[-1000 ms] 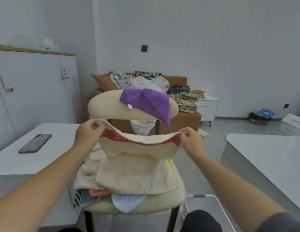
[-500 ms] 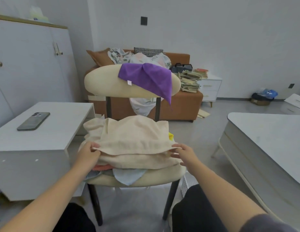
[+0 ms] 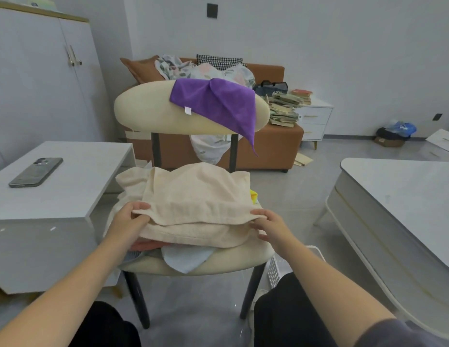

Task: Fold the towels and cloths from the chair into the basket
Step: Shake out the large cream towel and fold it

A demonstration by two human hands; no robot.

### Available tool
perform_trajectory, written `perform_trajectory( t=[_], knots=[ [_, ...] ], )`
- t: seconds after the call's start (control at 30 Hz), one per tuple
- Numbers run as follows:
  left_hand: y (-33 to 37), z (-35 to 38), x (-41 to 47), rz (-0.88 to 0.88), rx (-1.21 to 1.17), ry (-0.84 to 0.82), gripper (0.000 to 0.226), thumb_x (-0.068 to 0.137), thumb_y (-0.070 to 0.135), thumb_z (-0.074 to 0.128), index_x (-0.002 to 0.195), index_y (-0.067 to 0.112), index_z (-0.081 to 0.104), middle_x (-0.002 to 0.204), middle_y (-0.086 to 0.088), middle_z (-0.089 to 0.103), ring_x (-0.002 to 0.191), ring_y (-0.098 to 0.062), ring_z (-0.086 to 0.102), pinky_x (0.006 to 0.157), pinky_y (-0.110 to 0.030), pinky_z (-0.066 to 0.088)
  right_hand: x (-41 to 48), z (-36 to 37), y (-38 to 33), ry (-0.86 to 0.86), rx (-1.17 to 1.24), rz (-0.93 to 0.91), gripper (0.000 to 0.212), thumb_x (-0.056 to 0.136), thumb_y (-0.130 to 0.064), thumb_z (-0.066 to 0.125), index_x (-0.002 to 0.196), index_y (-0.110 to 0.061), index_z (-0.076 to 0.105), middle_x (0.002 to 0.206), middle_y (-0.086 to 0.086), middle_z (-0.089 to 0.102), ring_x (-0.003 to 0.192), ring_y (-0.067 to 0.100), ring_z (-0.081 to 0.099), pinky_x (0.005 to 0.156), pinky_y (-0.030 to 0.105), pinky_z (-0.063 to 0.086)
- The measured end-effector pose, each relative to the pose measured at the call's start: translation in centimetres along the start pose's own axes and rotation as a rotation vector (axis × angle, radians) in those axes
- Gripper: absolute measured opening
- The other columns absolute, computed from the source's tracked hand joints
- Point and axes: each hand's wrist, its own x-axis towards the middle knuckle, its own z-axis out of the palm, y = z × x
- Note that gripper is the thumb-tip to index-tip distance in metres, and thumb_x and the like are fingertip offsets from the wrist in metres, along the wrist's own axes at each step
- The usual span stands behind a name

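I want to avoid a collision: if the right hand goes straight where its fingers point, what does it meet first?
The cream towel: the right hand pinches its near right corner, and its fingers point left and away, into the folded layers. Probably nothing else comes before it.

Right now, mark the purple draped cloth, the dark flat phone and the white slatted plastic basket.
Purple draped cloth (image 3: 218,103): head view, middle of the hanging fabric.
Dark flat phone (image 3: 36,172): head view, centre of its back.
White slatted plastic basket (image 3: 273,271): head view, its slatted side wall.
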Motion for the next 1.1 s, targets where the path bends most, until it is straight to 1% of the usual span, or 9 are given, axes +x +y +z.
perform_trajectory(
  t=[0.17, 0.3, 0.4, 0.53, 0.67, 0.73, 0.87, 0.93, 1.1],
  knots=[
    [0.3, 0.2, 0.7, 0.007, -0.445, -0.16, 0.036, 0.092, -0.014, 0.039, 0.116, 0.005, 0.057, 0.118, -0.02, 0.062, 0.106, -0.029, 0.063, 0.092, -0.041, 0.052, 0.4, -0.2, 0.3, -0.032, 0.079, -0.074, 0.037, 0.081, 0.012, 0.051, 0.107, -0.011, 0.063, 0.108, 0.013, 0.067, 0.098, 0.022, 0.068, 0.08, 0.029, 0.055],
    [0.4, 1.4, 2.1, 0.239, -0.104, -0.081, 0.034, 0.088, -0.003, 0.062, 0.112, 0.02, 0.061, 0.108, 0.0, 0.067, 0.105, -0.017, 0.064, 0.078, -0.015, 0.054, 1.1, 0.2, -0.3, 0.067, -0.236, -0.225, 0.041, 0.08, 0.012, 0.048, 0.105, -0.018, 0.06, 0.099, 0.007, 0.066, 0.078, 0.011, 0.061, 0.062, 0.008, 0.044],
    [1.1, 2.2, 4.0, 0.356, 0.141, 0.116, 0.026, 0.084, 0.01, 0.069, 0.093, 0.034, 0.064, 0.093, 0.013, 0.067, 0.094, -0.013, 0.066, 0.079, -0.027, 0.054, 2.7, 0.6, -1.0, 0.18, -0.371, -0.336, 0.041, 0.078, 0.009, 0.048, 0.103, -0.021, 0.06, 0.088, -0.002, 0.061, 0.072, 0.008, 0.052, 0.057, 0.01, 0.04],
    [2.6, 3.8, 7.0, 0.413, 0.259, 0.29, 0.005, 0.088, 0.022, 0.064, 0.087, 0.017, 0.064, 0.074, 0.004, 0.064, 0.076, -0.021, 0.062, 0.061, -0.03, 0.044, 5.1, 0.8, -2.0, 0.313, -0.319, -0.362, 0.031, 0.079, 0.004, 0.053, 0.096, -0.02, 0.063, 0.079, -0.01, 0.061, 0.07, 0.008, 0.053, 0.056, 0.009, 0.039],
    [2.8, 5.1, 10.2, 0.466, 0.462, 0.352, 0.016, 0.086, 0.023, 0.064, 0.089, 0.008, 0.067, 0.103, -0.009, 0.061, 0.093, -0.023, 0.052, 0.074, -0.031, 0.037, 7.7, 1.0, -2.1, 0.374, -0.26, -0.347, 0.021, 0.082, 0.0, 0.058, 0.088, -0.019, 0.065, 0.08, -0.01, 0.063, 0.073, 0.002, 0.055, 0.057, 0.007, 0.039],
    [2.6, 5.8, 10.9, 0.478, 0.471, 0.337, 0.015, 0.087, 0.018, 0.065, 0.096, 0.006, 0.067, 0.114, -0.011, 0.057, 0.106, -0.027, 0.051, 0.085, -0.032, 0.037, 8.6, 1.2, -1.9, 0.41, -0.216, -0.345, 0.021, 0.083, 0.001, 0.057, 0.085, -0.017, 0.066, 0.08, -0.01, 0.064, 0.075, 0.003, 0.057, 0.058, 0.006, 0.04],
    [1.4, 6.8, 10.5, 0.465, 0.344, 0.269, 0.011, 0.094, 0.017, 0.056, 0.097, 0.007, 0.058, 0.09, -0.005, 0.061, 0.087, -0.024, 0.054, 0.072, -0.029, 0.034, 9.7, 1.8, -2.9, 0.475, -0.171, -0.338, 0.023, 0.083, 0.001, 0.053, 0.085, -0.018, 0.066, 0.081, -0.013, 0.064, 0.075, 0.0, 0.056, 0.058, 0.007, 0.039],
    [0.9, 6.9, 10.5, 0.475, 0.309, 0.294, 0.018, 0.095, 0.018, 0.055, 0.104, 0.002, 0.058, 0.094, -0.009, 0.061, 0.089, -0.024, 0.054, 0.075, -0.028, 0.036, 9.7, 1.9, -3.5, 0.458, -0.196, -0.31, 0.026, 0.084, 0.001, 0.049, 0.091, -0.018, 0.065, 0.09, -0.01, 0.064, 0.08, 0.002, 0.056, 0.06, 0.008, 0.038],
    [2.6, 7.0, 9.3, 0.657, 0.303, 0.303, 0.013, 0.088, 0.009, 0.064, 0.1, 0.008, 0.061, 0.089, 0.001, 0.059, 0.08, 0.0, 0.045, 0.071, 0.001, 0.032, 8.8, 2.5, -4.3, 0.452, -0.462, -0.327, 0.042, 0.085, 0.0, 0.047, 0.12, -0.021, 0.057, 0.117, -0.008, 0.045, 0.102, 0.008, 0.046, 0.088, 0.023, 0.036]
  ],
)
